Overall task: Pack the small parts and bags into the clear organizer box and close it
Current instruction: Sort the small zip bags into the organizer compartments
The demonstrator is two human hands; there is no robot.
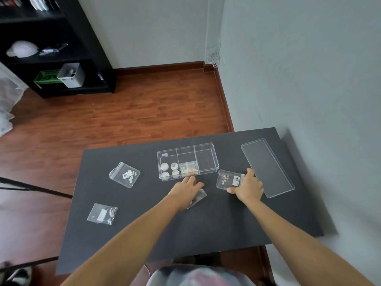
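Right hand (248, 187) grips crinkly clear bag (227, 179); rectangular box (186, 161) open.

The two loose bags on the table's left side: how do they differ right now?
The far bag lies nearer the organizer box; the near bag lies closer to the table's front left edge. The far bag's beads look whitish; the near bag's include reddish ones. Both are clear, labelled, and untouched by either hand.

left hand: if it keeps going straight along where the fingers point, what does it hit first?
Probably the near wall of the clear organizer box. The left hand points at it with fingertips almost touching, though any gap is hard to judge.
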